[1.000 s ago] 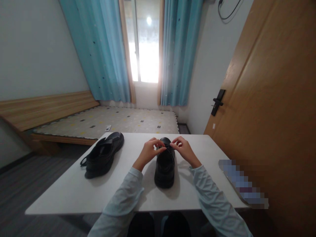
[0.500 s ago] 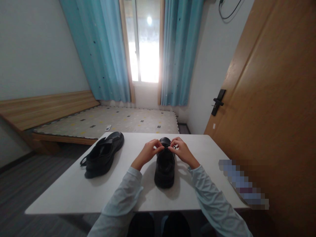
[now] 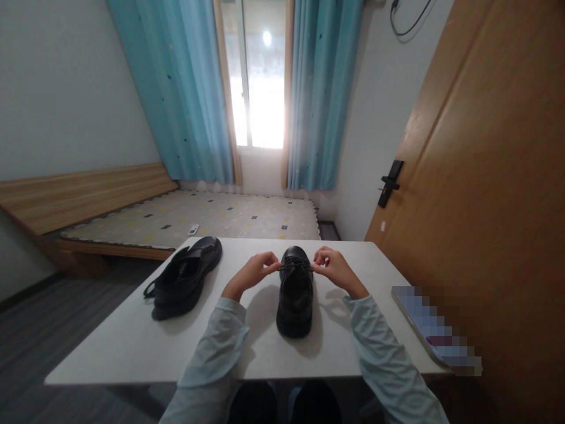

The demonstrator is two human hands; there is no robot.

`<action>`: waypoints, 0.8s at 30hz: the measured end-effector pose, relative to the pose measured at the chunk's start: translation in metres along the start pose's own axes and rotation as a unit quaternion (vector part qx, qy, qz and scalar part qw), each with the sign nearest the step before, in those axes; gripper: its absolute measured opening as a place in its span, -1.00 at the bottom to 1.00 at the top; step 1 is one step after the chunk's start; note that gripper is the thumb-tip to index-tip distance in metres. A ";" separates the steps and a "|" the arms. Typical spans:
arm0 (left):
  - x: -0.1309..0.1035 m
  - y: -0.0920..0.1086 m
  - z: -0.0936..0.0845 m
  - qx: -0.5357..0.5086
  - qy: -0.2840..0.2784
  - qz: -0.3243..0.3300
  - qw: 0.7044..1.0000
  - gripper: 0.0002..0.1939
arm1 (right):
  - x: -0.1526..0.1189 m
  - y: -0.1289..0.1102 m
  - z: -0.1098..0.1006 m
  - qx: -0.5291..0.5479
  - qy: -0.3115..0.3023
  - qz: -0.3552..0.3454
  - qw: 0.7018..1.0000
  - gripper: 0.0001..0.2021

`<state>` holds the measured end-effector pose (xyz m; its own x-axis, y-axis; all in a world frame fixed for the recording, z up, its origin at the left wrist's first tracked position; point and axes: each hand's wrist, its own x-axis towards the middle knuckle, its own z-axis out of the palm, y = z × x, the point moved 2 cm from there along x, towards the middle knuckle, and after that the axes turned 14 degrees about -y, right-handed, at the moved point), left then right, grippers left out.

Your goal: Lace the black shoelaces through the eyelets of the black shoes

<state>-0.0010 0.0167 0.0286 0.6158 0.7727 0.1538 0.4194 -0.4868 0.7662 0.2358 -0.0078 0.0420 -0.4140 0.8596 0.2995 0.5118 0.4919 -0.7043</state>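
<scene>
A black lace-up shoe (image 3: 294,315) stands upright on the white table (image 3: 247,359), its toe pointing away from me and its heel towards me. On the left of its lacing, my left hand (image 3: 262,266) pinches a dark shoelace between thumb and finger. My right hand (image 3: 325,262) does the same on the right side, with a lace in its fingertips. The laces (image 3: 296,266) stretch across the shoe's upper between both hands. The second black shoe (image 3: 185,277) rests at the table's left side, a loop of lace or strap hanging out at its heel end.
Along the table's right edge lies a flat, blurred-out item (image 3: 435,330). A wooden door (image 3: 477,176) with a black handle stands to the right. Beyond the table is a bed (image 3: 238,218) with a small white remote (image 3: 193,229) on it, below a curtained window.
Both hands have moved apart from above the shoe's lacing, left hand leftward and right hand rightward, drawing the laces outward. The lacing now shows. Neither shoe has visibly moved.
</scene>
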 end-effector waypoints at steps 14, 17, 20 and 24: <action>-0.003 -0.004 0.003 0.036 -0.058 -0.042 0.997 -0.75 | 0.000 -0.002 0.011 0.081 -0.030 0.063 0.994 -0.89; -0.002 0.008 0.002 0.035 0.026 -0.002 0.999 -0.76 | 0.001 -0.007 0.011 0.079 -0.046 0.044 0.995 -0.85; 0.001 0.021 0.007 0.042 0.087 0.026 0.995 -0.73 | 0.005 -0.008 0.014 0.060 -0.051 0.039 0.996 -0.74; 0.005 0.030 0.019 0.084 0.110 0.053 0.989 -0.76 | 0.010 -0.006 0.022 0.034 -0.034 0.040 0.998 -0.65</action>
<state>0.0274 -0.0020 0.0410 0.5105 0.7748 0.3730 0.4768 -0.6160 0.6271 0.2119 -0.0053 0.0345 -0.4254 0.8832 0.1978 0.4944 0.4098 -0.7666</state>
